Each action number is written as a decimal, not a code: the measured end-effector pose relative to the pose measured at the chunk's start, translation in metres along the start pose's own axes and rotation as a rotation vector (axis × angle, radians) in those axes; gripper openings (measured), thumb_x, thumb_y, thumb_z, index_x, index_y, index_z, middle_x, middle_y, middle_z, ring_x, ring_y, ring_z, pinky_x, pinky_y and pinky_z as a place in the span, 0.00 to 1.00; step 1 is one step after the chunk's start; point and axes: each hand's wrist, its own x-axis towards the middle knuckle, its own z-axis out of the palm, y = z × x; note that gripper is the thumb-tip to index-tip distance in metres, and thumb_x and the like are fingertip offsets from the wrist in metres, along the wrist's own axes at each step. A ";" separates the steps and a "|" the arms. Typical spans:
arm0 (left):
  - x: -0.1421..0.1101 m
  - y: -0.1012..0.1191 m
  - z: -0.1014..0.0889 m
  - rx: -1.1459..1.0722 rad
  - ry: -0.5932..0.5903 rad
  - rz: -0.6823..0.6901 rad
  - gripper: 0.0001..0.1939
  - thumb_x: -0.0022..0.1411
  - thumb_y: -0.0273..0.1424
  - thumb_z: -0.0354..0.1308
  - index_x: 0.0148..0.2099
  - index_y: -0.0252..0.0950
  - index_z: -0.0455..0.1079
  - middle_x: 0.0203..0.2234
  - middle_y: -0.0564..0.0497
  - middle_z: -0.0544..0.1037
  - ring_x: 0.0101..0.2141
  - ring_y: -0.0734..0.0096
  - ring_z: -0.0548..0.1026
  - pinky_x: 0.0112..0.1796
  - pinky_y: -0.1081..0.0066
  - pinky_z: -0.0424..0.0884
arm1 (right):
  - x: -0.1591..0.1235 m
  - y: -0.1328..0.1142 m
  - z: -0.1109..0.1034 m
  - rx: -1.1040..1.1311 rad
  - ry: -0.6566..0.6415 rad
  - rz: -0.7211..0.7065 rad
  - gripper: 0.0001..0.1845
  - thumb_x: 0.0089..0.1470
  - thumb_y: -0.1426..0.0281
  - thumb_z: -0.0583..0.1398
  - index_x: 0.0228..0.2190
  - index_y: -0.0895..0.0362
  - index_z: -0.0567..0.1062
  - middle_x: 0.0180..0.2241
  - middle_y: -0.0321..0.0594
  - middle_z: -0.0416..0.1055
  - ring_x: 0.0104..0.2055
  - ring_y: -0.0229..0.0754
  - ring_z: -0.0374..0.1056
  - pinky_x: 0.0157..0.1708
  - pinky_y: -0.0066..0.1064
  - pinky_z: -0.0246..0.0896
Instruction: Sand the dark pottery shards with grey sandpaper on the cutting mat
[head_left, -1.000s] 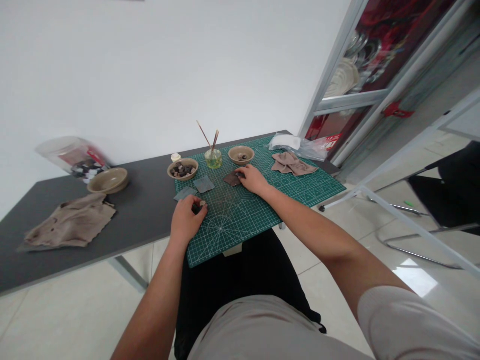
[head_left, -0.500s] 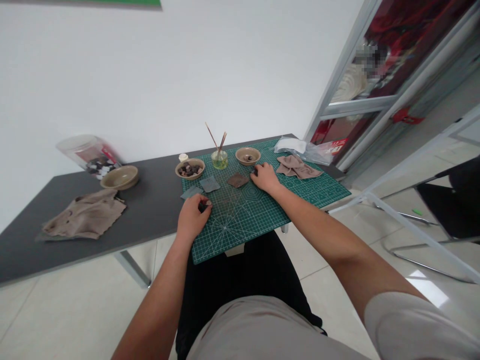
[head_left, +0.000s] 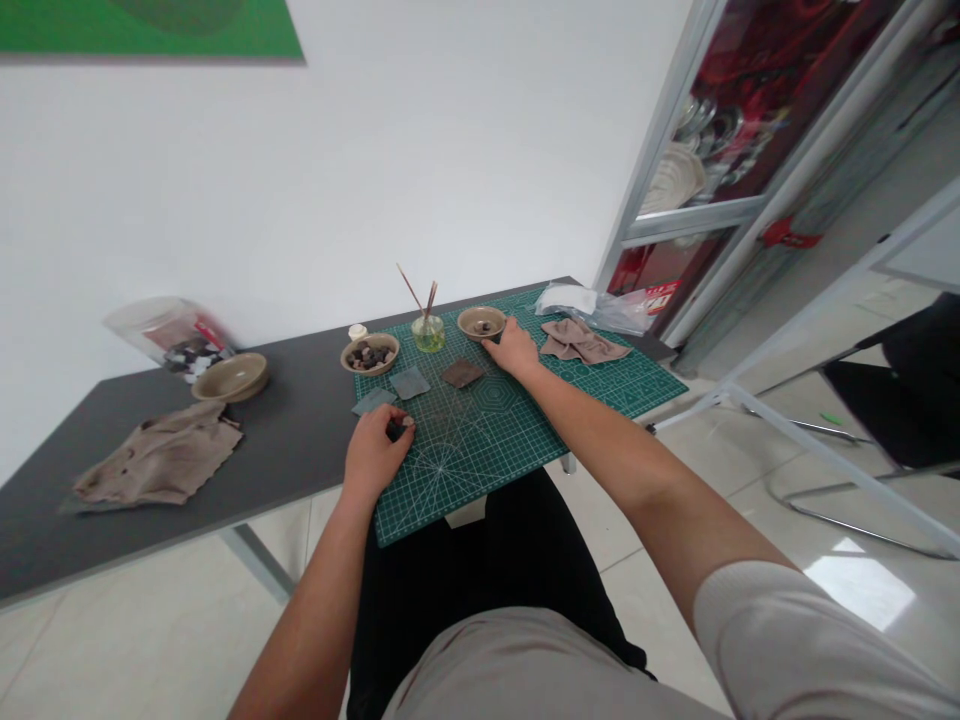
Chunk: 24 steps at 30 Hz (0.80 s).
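Observation:
My left hand (head_left: 373, 450) rests curled at the left edge of the green cutting mat (head_left: 480, 440). A dark stone-like piece and a paler one (head_left: 408, 421) show between its thumb and fingers. My right hand (head_left: 516, 352) is at the right side of a small tan bowl (head_left: 466, 334), thumb in front and fingers at the rim, closed on it. A few dark stones (head_left: 484, 327) lie inside. Between the hands lie a brown abrasive-looking square (head_left: 463, 373) and two grey-blue squares, one flat (head_left: 410, 383), the other (head_left: 373, 401) beside my left fingers.
Another bowl (head_left: 351, 364) full of stones stands beside a jar (head_left: 428, 336) of yellow-green liquid holding sticks. A crumpled brown cloth (head_left: 581, 343) and plastic bag (head_left: 622, 310) lie right. Left are another cloth (head_left: 161, 455), a bowl (head_left: 231, 380) and a tipped clear container (head_left: 161, 325).
My right hand has moved from the brown square, carrying a dark piece rightward, then up to the small bowl's side. That piece no longer shows in its fingers. The left hand stays put.

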 end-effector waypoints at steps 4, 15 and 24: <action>0.000 -0.002 0.000 -0.015 -0.009 -0.002 0.04 0.58 0.34 0.59 0.35 0.40 0.69 0.33 0.49 0.77 0.38 0.60 0.73 0.40 0.63 0.68 | 0.007 -0.003 0.000 0.004 -0.018 -0.002 0.31 0.59 0.54 0.60 0.55 0.61 0.63 0.51 0.59 0.73 0.54 0.60 0.70 0.51 0.48 0.64; -0.001 -0.003 -0.001 -0.087 -0.024 -0.038 0.05 0.58 0.34 0.58 0.37 0.41 0.72 0.34 0.50 0.79 0.37 0.62 0.75 0.41 0.64 0.70 | -0.052 -0.004 -0.012 -0.094 -0.255 -0.760 0.25 0.58 0.59 0.64 0.54 0.56 0.75 0.56 0.49 0.71 0.59 0.54 0.63 0.58 0.45 0.57; -0.001 -0.003 -0.001 -0.089 0.004 -0.049 0.06 0.56 0.35 0.58 0.36 0.41 0.73 0.33 0.51 0.79 0.35 0.63 0.75 0.41 0.65 0.70 | -0.046 0.003 0.008 -0.124 -0.301 -0.856 0.15 0.66 0.67 0.56 0.46 0.59 0.80 0.49 0.49 0.77 0.52 0.46 0.69 0.57 0.39 0.56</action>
